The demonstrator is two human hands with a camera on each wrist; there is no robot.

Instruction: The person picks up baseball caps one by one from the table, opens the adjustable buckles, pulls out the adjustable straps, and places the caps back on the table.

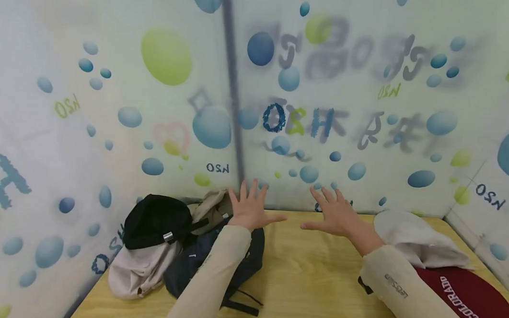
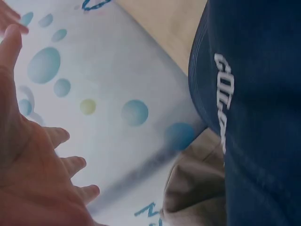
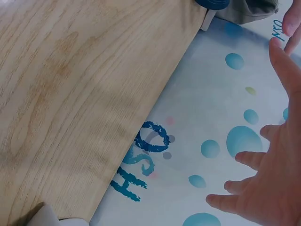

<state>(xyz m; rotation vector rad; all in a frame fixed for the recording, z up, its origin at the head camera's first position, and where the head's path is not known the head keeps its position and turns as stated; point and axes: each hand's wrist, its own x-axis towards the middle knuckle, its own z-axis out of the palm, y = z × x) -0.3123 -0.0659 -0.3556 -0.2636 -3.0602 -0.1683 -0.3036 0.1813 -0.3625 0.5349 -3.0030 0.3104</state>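
Both hands are held up in the air over the far part of a wooden table, palms facing away, fingers spread. My left hand (image 1: 249, 210) is empty, nearest to a pile of caps on the left. That pile has a navy cap (image 1: 255, 255) partly behind the sleeve, a black cap (image 1: 153, 223), a pale beige cap (image 1: 138, 270) and a khaki cap (image 1: 213, 207). My right hand (image 1: 337, 216) is empty too. To its right lie an off-white cap (image 1: 418, 239) and a maroon cap (image 1: 484, 305) lettered COLORADO, partly covered by the forearm.
The wooden table (image 1: 309, 277) shows bare wood between the two groups of caps. Printed curtains (image 1: 361, 92) with blue and green dots and H2O lettering enclose its back and sides. A dark vertical strip (image 1: 231, 71) runs down the back curtain.
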